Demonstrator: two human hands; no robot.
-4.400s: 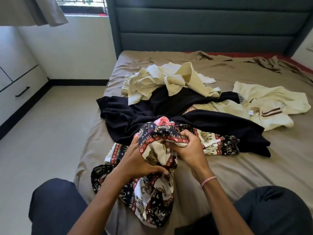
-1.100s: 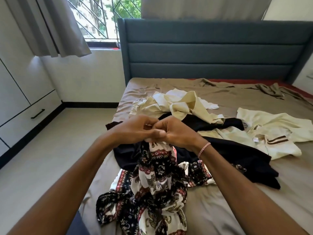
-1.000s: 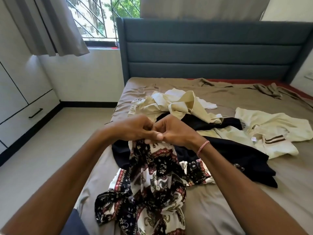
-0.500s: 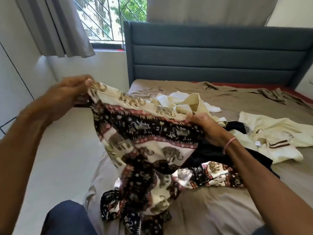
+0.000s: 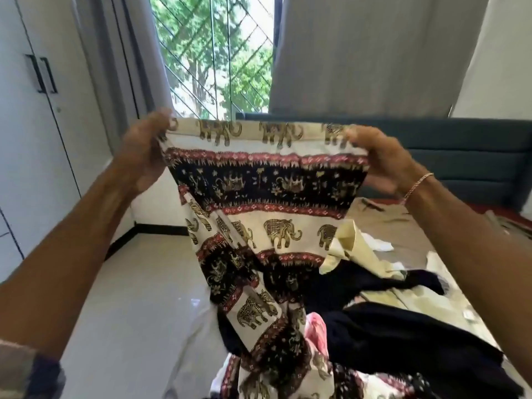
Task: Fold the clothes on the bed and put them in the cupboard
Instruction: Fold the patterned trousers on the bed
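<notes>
Two hands: I see the left hand (image 5: 144, 151) and right hand (image 5: 385, 159) closed on the top corners of the elephant-print garment (image 5: 267, 197), one each.
Step advice: I think I should keep the top edge tight and level, so the cloth hangs flat before the first fold.
Garment place: it hangs between the hands; its lower part trails on the bed (image 5: 417, 226), against the black garment (image 5: 403, 335).
Cupboard (image 5: 34, 139): at left, doors closed.

Two hands (image 5: 144, 151) (image 5: 383, 162), one elephant-print garment (image 5: 267, 197), one black garment (image 5: 403, 335), one cream garment (image 5: 354, 251).
</notes>
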